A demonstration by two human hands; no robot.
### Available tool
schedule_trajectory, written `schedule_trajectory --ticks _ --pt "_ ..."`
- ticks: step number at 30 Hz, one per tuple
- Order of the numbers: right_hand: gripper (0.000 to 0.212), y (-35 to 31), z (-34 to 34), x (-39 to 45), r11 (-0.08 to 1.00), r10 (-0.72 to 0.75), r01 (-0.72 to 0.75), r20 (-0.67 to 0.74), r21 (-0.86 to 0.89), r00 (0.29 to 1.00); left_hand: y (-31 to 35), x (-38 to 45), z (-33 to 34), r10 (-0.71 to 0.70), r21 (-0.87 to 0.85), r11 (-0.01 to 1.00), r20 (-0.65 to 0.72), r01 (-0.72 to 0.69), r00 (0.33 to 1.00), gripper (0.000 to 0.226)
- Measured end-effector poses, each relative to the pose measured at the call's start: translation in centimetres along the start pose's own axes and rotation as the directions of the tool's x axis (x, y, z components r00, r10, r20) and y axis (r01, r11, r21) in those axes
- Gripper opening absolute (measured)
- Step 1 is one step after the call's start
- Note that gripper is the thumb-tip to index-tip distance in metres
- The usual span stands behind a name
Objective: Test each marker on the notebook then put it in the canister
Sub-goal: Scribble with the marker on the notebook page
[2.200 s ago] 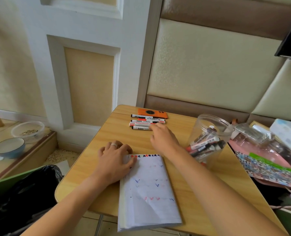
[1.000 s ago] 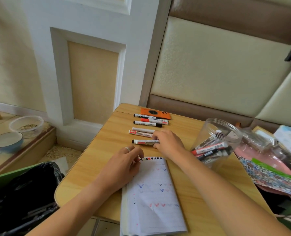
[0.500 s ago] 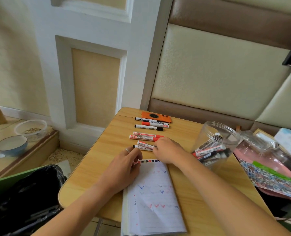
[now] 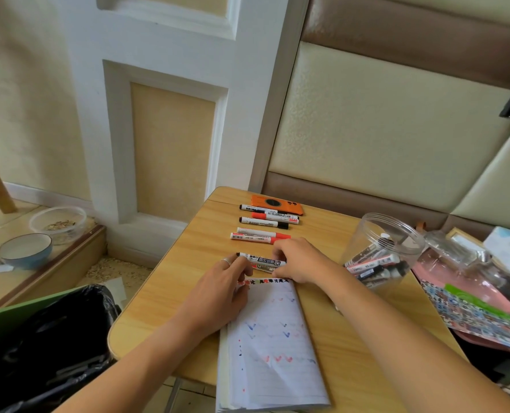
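Observation:
A white marker with a black end [image 4: 262, 260] lies crosswise just beyond the notebook [image 4: 273, 347], held at both ends. My left hand [image 4: 221, 290] pinches its left end and my right hand [image 4: 300, 259] grips its right end. The open notebook page carries red and blue tick marks. Several more markers [image 4: 262, 223] lie in a row farther back on the wooden table [image 4: 176, 293]. A clear plastic canister [image 4: 379, 251] with several markers inside stands to the right.
An orange phone [image 4: 277, 203] lies at the table's far edge. Pink plastic items and a patterned sheet [image 4: 474, 308] crowd the right side. A black-lined bin [image 4: 45, 347] stands at the left, with bowls [image 4: 25, 250] on the floor step beyond.
My right hand pulled one marker out of the row toward the notebook. My left hand rose off the notebook's top and took hold of the marker's left end.

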State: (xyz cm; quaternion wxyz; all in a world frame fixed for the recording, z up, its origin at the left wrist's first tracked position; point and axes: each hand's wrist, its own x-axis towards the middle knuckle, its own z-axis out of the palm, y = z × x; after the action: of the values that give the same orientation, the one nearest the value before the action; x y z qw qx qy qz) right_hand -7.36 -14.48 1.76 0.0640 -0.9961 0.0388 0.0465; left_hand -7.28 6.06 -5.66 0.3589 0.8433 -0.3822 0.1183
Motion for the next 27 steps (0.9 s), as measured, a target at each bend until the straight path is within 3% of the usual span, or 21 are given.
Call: schedule_trajectory --ticks 5,10,12,15,21,24,27 --pt "0.022 0.0 -0.2 -1.2 0.998 -0.046 0.050 -0.073 0.047 0.996 -0.3 -0.2 0.3 -0.011 -0.020 1.000 0.008 0.011 1.000 0.031" --pt "0.028 -0.4 0.4 -3.6 0.932 -0.046 0.172 -0.366 0.320 0.929 -0.2 -0.2 0.1 0.018 -0.028 0.999 -0.016 -0.019 1.000 0.025" --pt "0.019 -0.8 1.2 -4.6 0.833 0.007 0.222 -0.411 0.507 0.912 0.0 -0.3 0.0 0.047 -0.011 0.999 -0.029 -0.047 0.998 0.026" --pt "0.014 -1.5 2.5 -5.8 0.525 0.059 0.229 -0.304 0.819 0.951 0.2 -0.3 0.0 0.055 0.005 0.998 -0.007 -0.055 0.998 0.038" --pt "0.013 -1.2 3.5 -6.8 0.078 0.072 0.136 -0.142 0.988 0.987 0.0 -0.1 -0.3 0.070 -0.070 0.995 0.059 -0.066 0.996 0.031" --pt "0.023 -0.5 3.4 -7.0 -0.009 0.033 0.117 -0.117 0.993 0.993 -0.1 -0.1 -0.3 0.075 -0.071 0.995 0.049 -0.071 0.996 0.022" --pt "0.024 0.6 2.9 -7.1 0.004 0.120 0.158 -0.158 0.987 0.980 -0.4 -0.3 -0.3 0.043 -0.052 0.998 -0.002 -0.043 0.999 0.016"
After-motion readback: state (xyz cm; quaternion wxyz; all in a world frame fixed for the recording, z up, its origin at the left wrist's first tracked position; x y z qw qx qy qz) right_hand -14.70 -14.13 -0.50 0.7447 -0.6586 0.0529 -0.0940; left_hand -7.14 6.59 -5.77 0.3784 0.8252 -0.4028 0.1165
